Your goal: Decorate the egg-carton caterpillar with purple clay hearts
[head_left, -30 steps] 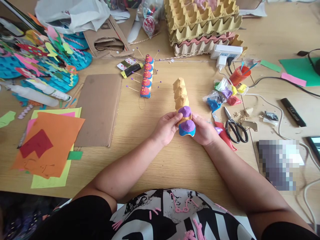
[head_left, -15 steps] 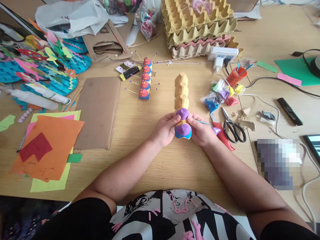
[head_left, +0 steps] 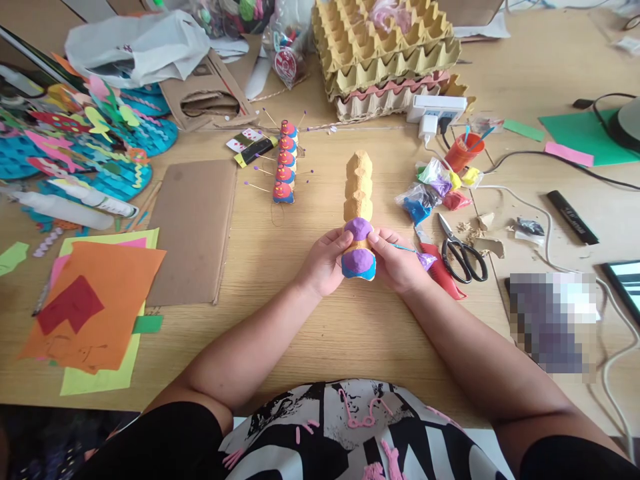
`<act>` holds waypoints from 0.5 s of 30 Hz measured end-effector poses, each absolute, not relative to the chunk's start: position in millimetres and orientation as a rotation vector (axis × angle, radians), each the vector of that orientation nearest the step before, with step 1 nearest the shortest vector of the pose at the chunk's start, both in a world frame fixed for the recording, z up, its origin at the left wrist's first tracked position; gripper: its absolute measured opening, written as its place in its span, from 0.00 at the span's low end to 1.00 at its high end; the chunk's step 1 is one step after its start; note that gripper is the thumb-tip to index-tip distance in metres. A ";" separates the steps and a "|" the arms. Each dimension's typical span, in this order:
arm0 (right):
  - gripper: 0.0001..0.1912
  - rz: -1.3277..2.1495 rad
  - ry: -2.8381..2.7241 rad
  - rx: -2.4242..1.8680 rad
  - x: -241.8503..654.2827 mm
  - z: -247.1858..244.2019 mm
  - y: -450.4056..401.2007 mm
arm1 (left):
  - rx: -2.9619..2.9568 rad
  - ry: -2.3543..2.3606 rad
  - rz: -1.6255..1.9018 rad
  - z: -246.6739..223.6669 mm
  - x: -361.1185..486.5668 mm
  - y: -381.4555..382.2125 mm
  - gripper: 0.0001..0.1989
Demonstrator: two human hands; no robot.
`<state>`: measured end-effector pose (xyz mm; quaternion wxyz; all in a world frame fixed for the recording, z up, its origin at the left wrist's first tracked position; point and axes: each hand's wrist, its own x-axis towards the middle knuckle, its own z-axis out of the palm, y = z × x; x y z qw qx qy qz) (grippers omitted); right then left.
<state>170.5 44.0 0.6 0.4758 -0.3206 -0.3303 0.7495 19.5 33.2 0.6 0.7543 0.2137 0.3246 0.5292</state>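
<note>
Two bare hands grip a bumpy yellow strip of moulded egg-carton card [head_left: 359,190] over the near middle of a light wood-grained table [head_left: 280,333]. The left hand [head_left: 326,261] pinches the strip's left edge between thumb and fingers, while the right hand [head_left: 397,260] pinches the opposite edge, its thumb beside the upper of two smooth purple caps that cover the strip's nearest bumps. Blue coating surrounds the lower cap; the bumps beyond are bare yellow. Whether the strip's far end touches the table cannot be told. A thin blue stick [head_left: 404,249] juts out to the right from the right hand.

Beyond the left hand stands a finished-looking row of red-and-blue bumps with small drawn faces [head_left: 285,160], thin purple-tipped sticks poking from its sides. To the right, black-handled metal scissors [head_left: 464,259] lie open near small clear bags of coloured clay [head_left: 435,190] and an orange plastic cup [head_left: 463,153]. A flat brown cardboard sheet [head_left: 193,230] and overlapping sheets of orange and yellow paper [head_left: 127,273] lie to the left. Stacked egg trays of yellow, pink and grey card [head_left: 385,57] rise at the back.
</note>
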 end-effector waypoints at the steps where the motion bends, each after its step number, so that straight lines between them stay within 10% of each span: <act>1: 0.26 1.827 -0.813 -0.788 170.3 0.7 43.8 | 0.464 0.725 1.149 0.5 19.5 33.0 0.19; 15: 0.25 1.837 -0.808 -0.824 171.2 -1.5 42.3 | 0.479 0.708 1.155 -4.8 19.3 33.1 0.25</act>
